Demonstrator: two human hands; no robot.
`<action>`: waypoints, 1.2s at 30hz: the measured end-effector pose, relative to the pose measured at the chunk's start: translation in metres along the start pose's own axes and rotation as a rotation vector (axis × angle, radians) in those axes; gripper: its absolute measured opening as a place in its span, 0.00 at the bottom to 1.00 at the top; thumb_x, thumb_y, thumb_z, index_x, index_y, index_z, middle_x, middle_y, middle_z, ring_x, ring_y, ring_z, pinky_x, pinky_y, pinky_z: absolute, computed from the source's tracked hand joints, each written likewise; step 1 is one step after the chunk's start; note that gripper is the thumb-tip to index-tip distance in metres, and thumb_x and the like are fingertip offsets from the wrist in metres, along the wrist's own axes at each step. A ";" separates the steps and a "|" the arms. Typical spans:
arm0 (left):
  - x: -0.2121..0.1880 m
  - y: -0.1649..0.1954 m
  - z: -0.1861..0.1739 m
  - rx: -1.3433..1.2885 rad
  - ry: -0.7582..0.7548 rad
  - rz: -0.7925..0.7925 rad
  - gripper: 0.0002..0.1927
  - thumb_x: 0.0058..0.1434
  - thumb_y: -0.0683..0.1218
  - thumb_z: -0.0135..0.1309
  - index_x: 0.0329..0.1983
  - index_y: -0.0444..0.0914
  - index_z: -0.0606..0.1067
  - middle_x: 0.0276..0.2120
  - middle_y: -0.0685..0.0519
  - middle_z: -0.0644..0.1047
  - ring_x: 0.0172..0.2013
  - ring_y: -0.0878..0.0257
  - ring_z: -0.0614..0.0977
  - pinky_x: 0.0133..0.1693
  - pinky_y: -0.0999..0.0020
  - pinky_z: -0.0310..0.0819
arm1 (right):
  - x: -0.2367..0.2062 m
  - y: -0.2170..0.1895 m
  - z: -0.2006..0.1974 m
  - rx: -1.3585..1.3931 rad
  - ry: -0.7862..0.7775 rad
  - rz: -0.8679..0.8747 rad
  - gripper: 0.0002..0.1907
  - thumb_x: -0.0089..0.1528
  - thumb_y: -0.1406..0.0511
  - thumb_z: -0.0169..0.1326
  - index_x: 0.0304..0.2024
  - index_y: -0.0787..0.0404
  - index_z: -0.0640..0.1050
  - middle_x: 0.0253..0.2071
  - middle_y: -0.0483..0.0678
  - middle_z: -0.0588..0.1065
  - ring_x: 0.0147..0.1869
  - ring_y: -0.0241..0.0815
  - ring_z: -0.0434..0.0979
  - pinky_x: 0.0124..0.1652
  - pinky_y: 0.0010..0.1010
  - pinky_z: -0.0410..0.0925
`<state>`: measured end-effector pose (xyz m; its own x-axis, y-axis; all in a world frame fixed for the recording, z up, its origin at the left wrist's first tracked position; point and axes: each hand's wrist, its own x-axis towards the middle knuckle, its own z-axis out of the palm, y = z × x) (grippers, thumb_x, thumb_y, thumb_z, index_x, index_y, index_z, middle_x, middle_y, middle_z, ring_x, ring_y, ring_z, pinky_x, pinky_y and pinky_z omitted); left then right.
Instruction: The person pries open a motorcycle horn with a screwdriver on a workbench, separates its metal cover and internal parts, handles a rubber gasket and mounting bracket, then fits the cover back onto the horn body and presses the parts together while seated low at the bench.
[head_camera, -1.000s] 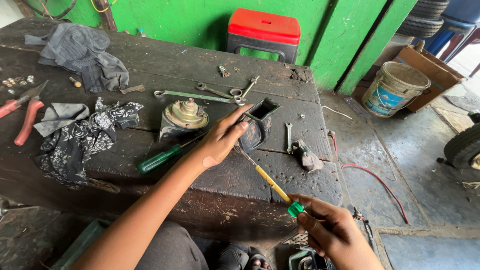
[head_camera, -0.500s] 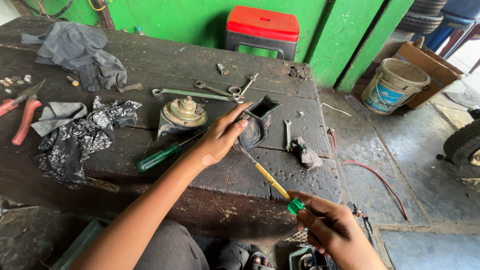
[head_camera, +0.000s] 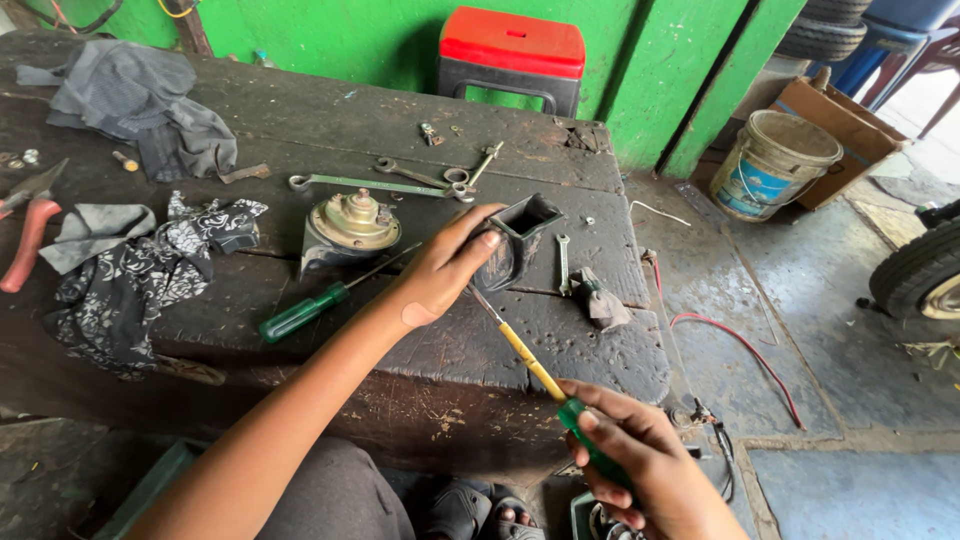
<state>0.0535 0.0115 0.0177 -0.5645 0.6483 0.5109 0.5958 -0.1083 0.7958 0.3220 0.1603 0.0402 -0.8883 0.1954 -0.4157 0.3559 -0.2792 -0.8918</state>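
Not much has changed since a moment ago; the left hand (head_camera: 445, 275) still presses on the black part (head_camera: 515, 245) on the bench (head_camera: 300, 110), and the right hand (head_camera: 640, 465) has slid only a bit, so the poking work looks still under way. The right hand is shut tight on the yellow screwdriver (head_camera: 530, 362), whose tip goes in under the left fingers; the left hand is bent over the part, thumb on its rim. The part is dark and dusty, with a square mouth on top; it sits near the bench's right end, just beside the round horn (head_camera: 352, 225).

A bright green wall (head_camera: 380, 40) rises behind the dark, worn wooden table (head_camera: 300, 110). To the right lies a grey concrete floor (head_camera: 860, 400) (cracked and stained), lit by daylight.
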 end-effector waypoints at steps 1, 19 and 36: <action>0.000 -0.001 0.001 0.004 0.006 0.024 0.24 0.74 0.54 0.43 0.67 0.36 0.67 0.50 0.47 0.76 0.51 0.60 0.76 0.55 0.65 0.68 | 0.000 0.002 0.000 -0.045 0.000 -0.014 0.26 0.63 0.63 0.54 0.64 0.58 0.75 0.23 0.46 0.69 0.13 0.31 0.59 0.11 0.23 0.52; -0.004 0.011 0.015 0.006 0.030 -0.016 0.22 0.74 0.55 0.44 0.65 0.42 0.70 0.47 0.53 0.69 0.46 0.63 0.73 0.51 0.67 0.68 | -0.002 0.031 0.010 -1.245 0.294 -1.103 0.28 0.63 0.64 0.57 0.67 0.52 0.69 0.42 0.45 0.75 0.33 0.42 0.80 0.31 0.29 0.72; -0.005 0.003 0.015 -0.098 0.110 0.031 0.26 0.77 0.59 0.33 0.62 0.38 0.73 0.60 0.49 0.75 0.62 0.57 0.75 0.65 0.63 0.63 | 0.008 0.024 0.019 0.361 -0.265 0.213 0.30 0.66 0.60 0.50 0.71 0.47 0.62 0.21 0.42 0.60 0.15 0.29 0.54 0.13 0.20 0.48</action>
<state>0.0671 0.0193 0.0128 -0.6091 0.5577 0.5639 0.5581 -0.2037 0.8043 0.3179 0.1370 0.0185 -0.8669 -0.1343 -0.4801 0.4556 -0.6042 -0.6537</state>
